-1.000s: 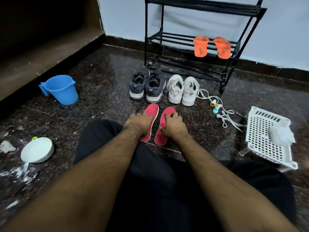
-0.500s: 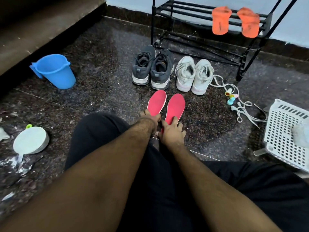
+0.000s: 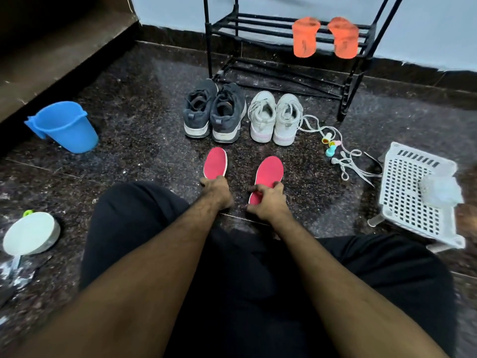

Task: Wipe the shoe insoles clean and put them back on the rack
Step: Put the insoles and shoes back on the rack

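Note:
Two red insoles lie on the dark floor in front of my knees. My left hand (image 3: 216,191) grips the heel end of the left red insole (image 3: 215,162). My right hand (image 3: 267,201) holds the heel half of the right red insole (image 3: 269,170), fingers curled over its edge. Two orange insoles (image 3: 304,37) hang over a bar of the black shoe rack (image 3: 346,99) against the wall. A crumpled white cloth (image 3: 440,189) lies on the white basket at the right.
Dark grey sneakers (image 3: 214,112) and white sneakers (image 3: 275,117) stand between the insoles and the rack. White laces (image 3: 346,161) with coloured clips lie to their right. A white perforated basket (image 3: 410,192) sits right, a blue bucket (image 3: 64,126) left, a white round container (image 3: 31,236) near left.
Both hands slid back from the middle of the red insoles to their heel ends and closed on them. The insoles have been pulled apart sideways. The camera view shifted.

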Demonstrator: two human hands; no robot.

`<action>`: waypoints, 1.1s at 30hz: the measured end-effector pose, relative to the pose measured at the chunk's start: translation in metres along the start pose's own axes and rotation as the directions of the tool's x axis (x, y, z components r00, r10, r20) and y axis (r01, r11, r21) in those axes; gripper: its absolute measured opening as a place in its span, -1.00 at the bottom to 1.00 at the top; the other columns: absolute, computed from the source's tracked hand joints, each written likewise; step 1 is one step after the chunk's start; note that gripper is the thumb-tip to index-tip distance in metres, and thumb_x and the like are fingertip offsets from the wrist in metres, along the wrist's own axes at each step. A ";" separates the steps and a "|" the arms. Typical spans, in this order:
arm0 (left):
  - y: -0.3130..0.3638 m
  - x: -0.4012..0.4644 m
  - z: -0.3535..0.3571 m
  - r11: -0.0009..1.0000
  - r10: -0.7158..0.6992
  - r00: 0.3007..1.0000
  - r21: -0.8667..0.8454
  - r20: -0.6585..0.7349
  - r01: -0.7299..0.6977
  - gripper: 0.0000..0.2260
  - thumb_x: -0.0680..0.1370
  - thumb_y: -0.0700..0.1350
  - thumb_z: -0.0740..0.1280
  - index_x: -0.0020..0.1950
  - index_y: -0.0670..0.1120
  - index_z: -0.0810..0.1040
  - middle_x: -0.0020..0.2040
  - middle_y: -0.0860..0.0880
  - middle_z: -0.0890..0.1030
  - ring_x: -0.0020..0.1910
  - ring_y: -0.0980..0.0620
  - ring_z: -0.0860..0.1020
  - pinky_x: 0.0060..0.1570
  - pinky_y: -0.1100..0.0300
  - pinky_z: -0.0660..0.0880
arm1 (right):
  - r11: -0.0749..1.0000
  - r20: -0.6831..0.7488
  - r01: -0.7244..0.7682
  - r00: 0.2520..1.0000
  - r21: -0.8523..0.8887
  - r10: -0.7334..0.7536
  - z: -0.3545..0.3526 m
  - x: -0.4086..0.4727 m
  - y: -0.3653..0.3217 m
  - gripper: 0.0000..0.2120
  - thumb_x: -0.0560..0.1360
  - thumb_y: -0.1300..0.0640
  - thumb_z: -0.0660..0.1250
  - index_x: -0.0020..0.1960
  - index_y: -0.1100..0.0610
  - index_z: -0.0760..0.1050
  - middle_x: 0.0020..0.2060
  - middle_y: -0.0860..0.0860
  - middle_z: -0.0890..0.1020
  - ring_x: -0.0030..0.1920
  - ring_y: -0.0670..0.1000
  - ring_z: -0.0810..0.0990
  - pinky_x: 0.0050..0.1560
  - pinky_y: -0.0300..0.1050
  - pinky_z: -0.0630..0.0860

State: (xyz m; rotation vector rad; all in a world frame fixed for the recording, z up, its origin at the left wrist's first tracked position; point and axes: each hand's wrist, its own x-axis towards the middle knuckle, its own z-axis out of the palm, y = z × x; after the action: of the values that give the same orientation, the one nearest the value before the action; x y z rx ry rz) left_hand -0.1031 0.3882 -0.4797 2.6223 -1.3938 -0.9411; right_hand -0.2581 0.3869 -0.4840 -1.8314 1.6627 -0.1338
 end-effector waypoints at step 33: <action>0.014 -0.086 -0.012 0.854 0.383 0.871 -0.241 -0.308 -0.461 -0.25 0.46 -0.25 0.36 0.57 0.19 0.25 0.19 -0.09 0.14 0.15 -0.14 0.43 0.42 0.13 0.36 | 1.000 -0.170 0.010 0.985 -0.022 -0.014 -0.068 -0.047 0.002 -0.27 0.40 0.00 0.47 0.51 -0.12 0.27 0.25 0.22 0.41 0.17 0.23 0.56 0.32 0.03 0.48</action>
State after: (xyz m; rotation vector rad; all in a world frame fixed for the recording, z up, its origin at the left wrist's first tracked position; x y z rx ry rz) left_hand -0.1435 0.4427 -0.4230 1.9993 -1.5240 -0.6736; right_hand -0.3017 0.4034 -0.4164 -1.8910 1.7755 -0.2860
